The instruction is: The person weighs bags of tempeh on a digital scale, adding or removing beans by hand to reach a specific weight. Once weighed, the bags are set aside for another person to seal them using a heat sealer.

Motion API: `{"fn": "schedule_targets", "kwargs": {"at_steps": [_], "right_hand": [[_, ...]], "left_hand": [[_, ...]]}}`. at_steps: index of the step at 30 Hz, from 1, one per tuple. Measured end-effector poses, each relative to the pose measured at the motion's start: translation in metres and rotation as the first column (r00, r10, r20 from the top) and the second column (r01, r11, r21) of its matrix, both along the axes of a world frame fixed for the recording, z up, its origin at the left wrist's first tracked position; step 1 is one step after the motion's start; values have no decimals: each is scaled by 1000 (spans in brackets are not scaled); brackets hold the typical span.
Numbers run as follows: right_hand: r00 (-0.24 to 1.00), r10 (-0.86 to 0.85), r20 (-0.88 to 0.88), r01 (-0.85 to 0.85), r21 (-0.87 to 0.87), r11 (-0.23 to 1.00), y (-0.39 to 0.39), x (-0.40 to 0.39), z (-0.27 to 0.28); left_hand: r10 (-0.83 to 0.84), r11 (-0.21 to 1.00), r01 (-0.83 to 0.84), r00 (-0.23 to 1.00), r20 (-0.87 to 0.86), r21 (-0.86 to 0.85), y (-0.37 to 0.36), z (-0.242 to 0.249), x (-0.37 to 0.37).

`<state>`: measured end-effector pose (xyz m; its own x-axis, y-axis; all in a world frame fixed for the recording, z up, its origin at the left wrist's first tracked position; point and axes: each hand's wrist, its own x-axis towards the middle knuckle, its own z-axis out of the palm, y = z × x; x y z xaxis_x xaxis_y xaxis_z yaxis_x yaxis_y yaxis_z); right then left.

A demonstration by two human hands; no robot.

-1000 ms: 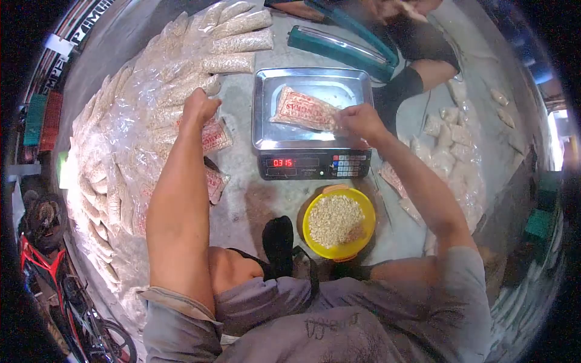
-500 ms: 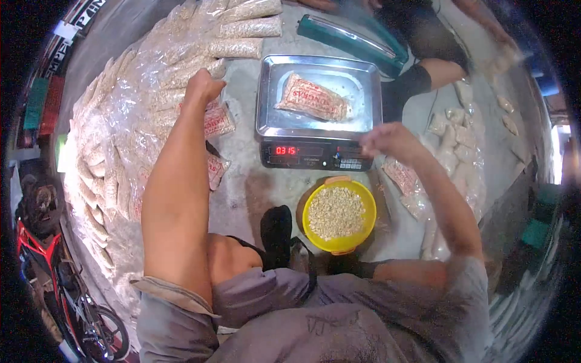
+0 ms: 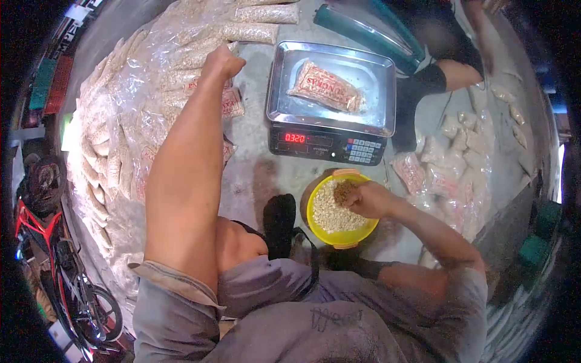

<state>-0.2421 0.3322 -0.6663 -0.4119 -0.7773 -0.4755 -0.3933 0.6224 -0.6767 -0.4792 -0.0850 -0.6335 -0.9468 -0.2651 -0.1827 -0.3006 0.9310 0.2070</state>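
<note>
Two hands, well apart: my R hand [image 3: 367, 201] is at the pale pieces [image 3: 327, 214] in a round yellow plastic bowl [image 3: 357, 235], L hand [image 3: 223, 63] by filled clear packs [image 3: 257, 32]; can't tell either grip. Red-printed clear packet [image 3: 327, 89] lies on silver scale tray [image 3: 378, 114], ahead of R, long axis slanting.

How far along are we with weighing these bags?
Many filled bags already lie on the left. In hand: one printed bag rests on the scale, reading 0.320, while the right hand reaches into the yellow bowl. Likely left: finishing and removing this bag, then using the pieces in the bowl. I can't tell whether this bag is sealed.
</note>
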Motion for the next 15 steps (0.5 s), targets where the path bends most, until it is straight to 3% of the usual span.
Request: {"fn": "schedule_targets", "kwargs": {"at_steps": [4, 6, 7, 9, 10, 12, 13, 15], "right_hand": [[984, 5, -176, -19, -79, 997, -2, 0, 1], [950, -160, -267, 89, -261, 961, -5, -11, 6], [951, -158, -264, 86, -263, 961, -5, -21, 9], [902, -369, -225, 289, -320, 902, -2, -46, 19], [904, -364, -225, 284, -323, 903, -2, -54, 26], [739, -655, -160, 593, -307, 744, -4, -67, 35], [742, -651, -159, 589, -309, 747, -2, -74, 29], [640, -764, 77, 721, -401, 564, 4, -87, 17]], "left_hand": [[-1, 1000, 1, 999, 44, 5, 1, 8, 1], [5, 1000, -6, 999, 36, 21, 1, 8, 3], [12, 999, -13, 1000, 28, 39, 0, 7, 4], [20, 999, -21, 999, 28, 29, 2, 7, 4], [26, 999, -26, 999, 24, 20, 2, 7, 4], [25, 1000, -25, 999, 28, 13, 0, 7, 3], [18, 1000, -18, 999, 34, 10, -1, 7, 3], [34, 999, -35, 998, 45, 12, 0, 8, 5]]}}
